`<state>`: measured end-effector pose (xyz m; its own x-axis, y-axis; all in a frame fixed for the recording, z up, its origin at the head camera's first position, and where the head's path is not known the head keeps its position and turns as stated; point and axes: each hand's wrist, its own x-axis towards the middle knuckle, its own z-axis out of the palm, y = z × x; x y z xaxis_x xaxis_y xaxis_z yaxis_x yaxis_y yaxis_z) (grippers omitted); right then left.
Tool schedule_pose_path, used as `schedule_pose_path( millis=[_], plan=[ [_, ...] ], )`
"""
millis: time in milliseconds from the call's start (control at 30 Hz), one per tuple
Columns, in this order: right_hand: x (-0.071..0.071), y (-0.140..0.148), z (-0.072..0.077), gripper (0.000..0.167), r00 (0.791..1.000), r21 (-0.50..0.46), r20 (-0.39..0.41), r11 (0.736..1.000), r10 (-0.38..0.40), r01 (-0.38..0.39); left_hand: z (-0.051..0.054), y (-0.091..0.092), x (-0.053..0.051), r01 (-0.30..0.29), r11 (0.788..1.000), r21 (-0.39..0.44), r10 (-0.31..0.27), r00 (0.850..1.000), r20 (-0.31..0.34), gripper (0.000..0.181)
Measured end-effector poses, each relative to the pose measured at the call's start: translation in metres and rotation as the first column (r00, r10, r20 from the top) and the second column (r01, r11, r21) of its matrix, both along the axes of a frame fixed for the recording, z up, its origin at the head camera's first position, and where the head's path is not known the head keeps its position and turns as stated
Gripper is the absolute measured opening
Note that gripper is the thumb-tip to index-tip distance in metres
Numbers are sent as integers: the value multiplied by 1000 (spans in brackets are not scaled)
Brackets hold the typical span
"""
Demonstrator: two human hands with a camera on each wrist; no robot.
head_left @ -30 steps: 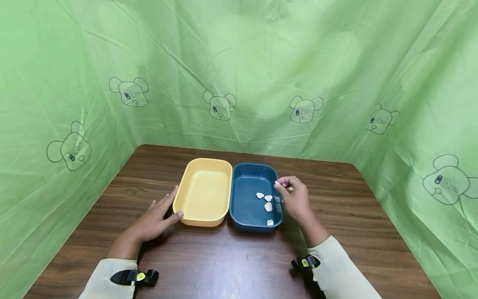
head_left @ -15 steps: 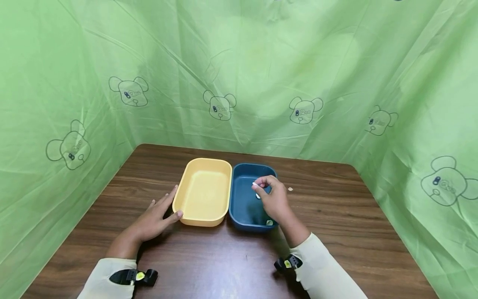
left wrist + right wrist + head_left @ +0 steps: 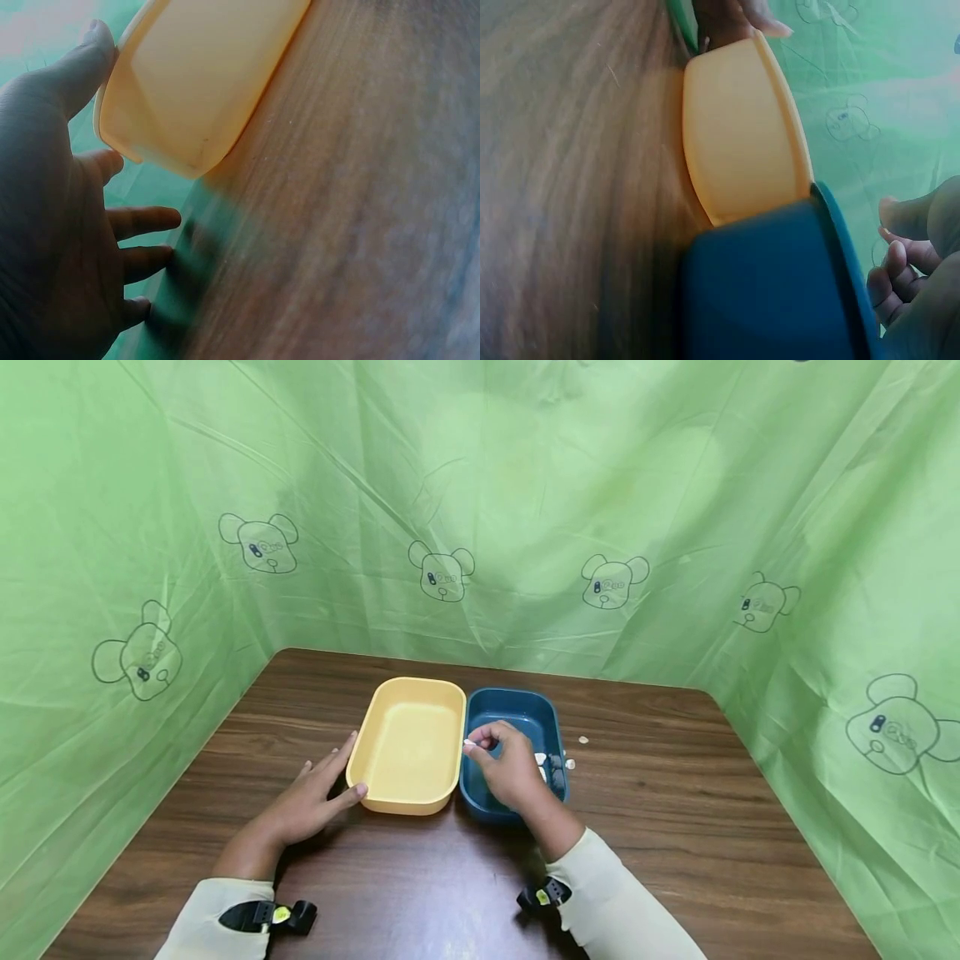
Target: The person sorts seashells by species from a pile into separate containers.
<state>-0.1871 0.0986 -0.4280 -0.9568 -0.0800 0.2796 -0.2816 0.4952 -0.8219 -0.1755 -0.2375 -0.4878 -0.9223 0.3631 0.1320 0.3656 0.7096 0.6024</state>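
My right hand (image 3: 513, 768) is over the blue tray (image 3: 517, 700), its thumb and index finger pinching a small white stone (image 3: 469, 742) near the rim shared with the yellow tray (image 3: 408, 752). Below that hand, white stones (image 3: 540, 759) and dark stones (image 3: 557, 762) lie in the blue tray, partly hidden by the hand. Fingers spread, my left hand (image 3: 311, 802) rests against the left side of the yellow tray. The left wrist view shows its thumb on the rim (image 3: 112, 67). No stones are visible inside the yellow tray.
To the right of the blue tray, small pale pieces (image 3: 583, 740) lie on the brown wooden table (image 3: 675, 777). The two trays stand side by side. A green curtain (image 3: 525, 527) with bear-face drawings surrounds the table's back and sides.
My right hand has moved left across the blue tray, carrying the white stone from its right edge to its left rim. The left hand and both trays have stayed put.
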Motion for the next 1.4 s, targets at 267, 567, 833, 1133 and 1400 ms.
schedule_pose_path(
  millis=[267, 567, 833, 1133, 1400],
  plan=[
    [3, -16, -1, 5, 998, 53, 47, 998, 33, -36, -1, -1, 2, -2, 1000, 2, 2, 1000, 0, 87],
    [3, -26, -3, 7, 998, 66, 42, 997, 39, -41, -3, -1, 0, 0, 1000, -4, 0, 1000, -8, 86],
    [2, -27, -1, 8, 999, 42, 34, 998, 41, -42, -2, -1, -1, 0, 1000, -1, 0, 1000, -4, 86],
    [1, -17, 6, 12, 998, 47, 60, 999, 11, -14, -1, -1, 0, 3, 1000, 4, -3, 1000, -4, 86],
    [-4, 3, 11, 8, 999, 65, 43, 998, -19, 16, -3, -2, -2, 9, 1000, -2, -9, 1000, -6, 85]
  ],
)
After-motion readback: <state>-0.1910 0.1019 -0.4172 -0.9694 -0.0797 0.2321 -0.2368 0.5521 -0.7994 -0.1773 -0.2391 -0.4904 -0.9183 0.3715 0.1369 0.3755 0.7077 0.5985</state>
